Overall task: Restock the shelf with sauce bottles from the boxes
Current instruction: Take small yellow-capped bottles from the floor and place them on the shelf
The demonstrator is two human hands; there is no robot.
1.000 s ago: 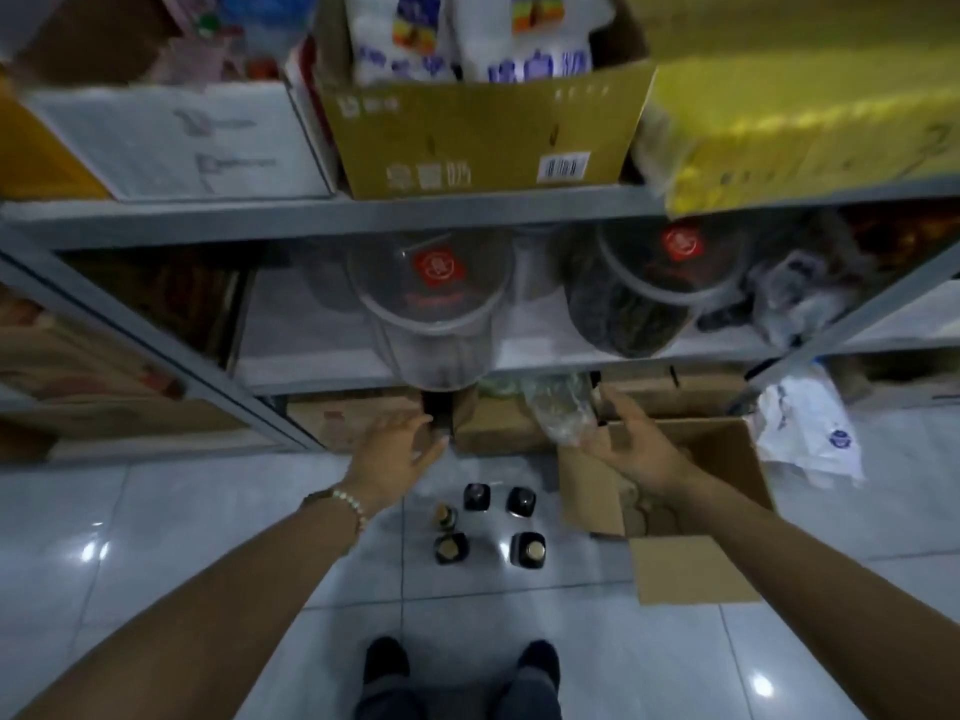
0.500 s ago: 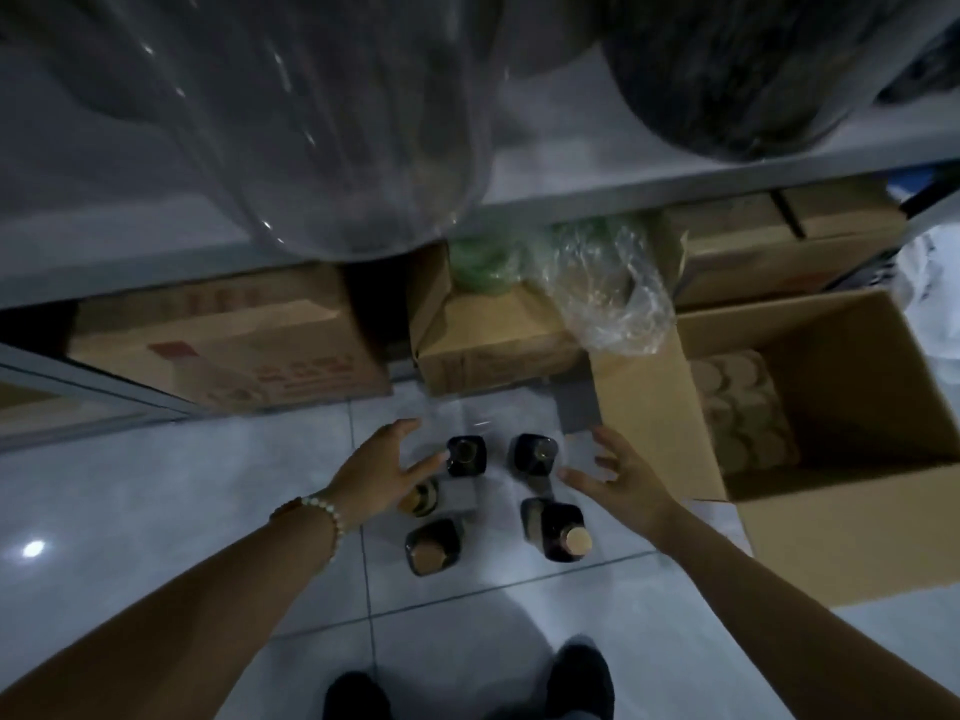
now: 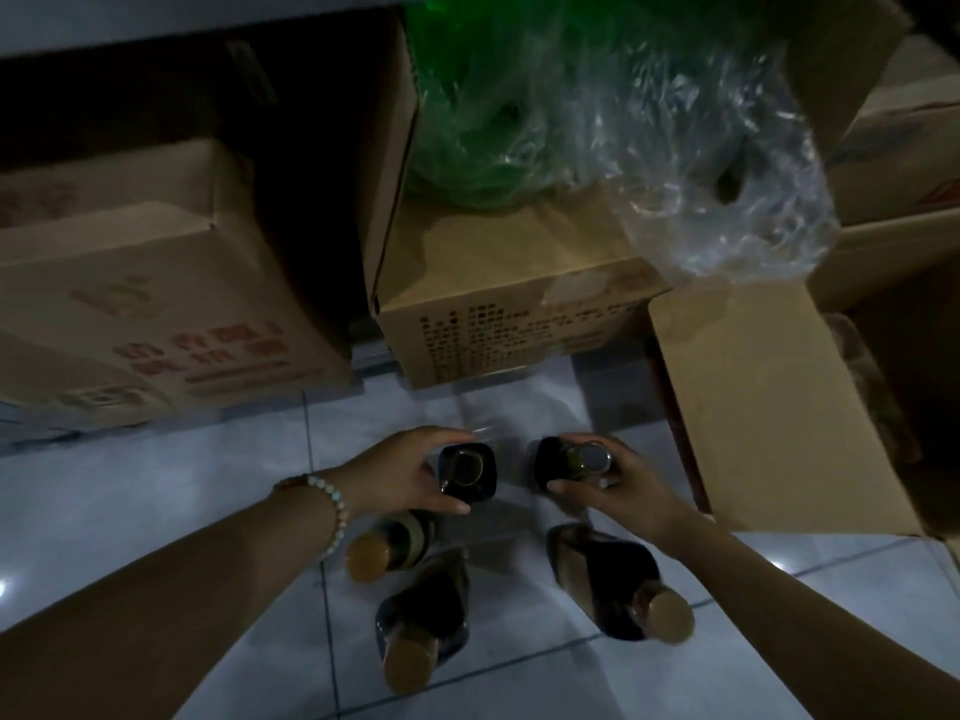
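left hand [image 3: 402, 472]: curled around the top of the back-left bottle [image 3: 467, 471], thumb on the near side, fingers over the far side; a bead bracelet [image 3: 332, 504] sits on the wrist.
right hand [image 3: 615, 488]: wrapped around the neck of the back-right bottle [image 3: 558, 467], thumb below, fingers over its silvery cap.
grip: both hands look closed onto their bottles; whether either bottle has left the floor cannot be told.
bottles: five dark sauce bottles stand clustered on the tiled floor [image 3: 156, 511], just in front of the boxes.
near bottles: a small bottle [image 3: 395, 543] with a tan cap stands right under the left hand; a larger near-left bottle [image 3: 423, 615] and a near-right bottle [image 3: 613, 584] stand closer to the camera, both tan-capped and free of the hands.
open box [image 3: 769, 407]: on the floor to the right of the bottles, its flap raised beside the right hand; the inside is too dark to read.
middle box [image 3: 509, 324]: behind the bottles, holding green plastic [image 3: 467, 122] and a clear crumpled plastic bag [image 3: 717, 163].
left box [image 3: 130, 304]: closed, with red print, at the far left under the shelf edge.
light: dim, labels unreadable.
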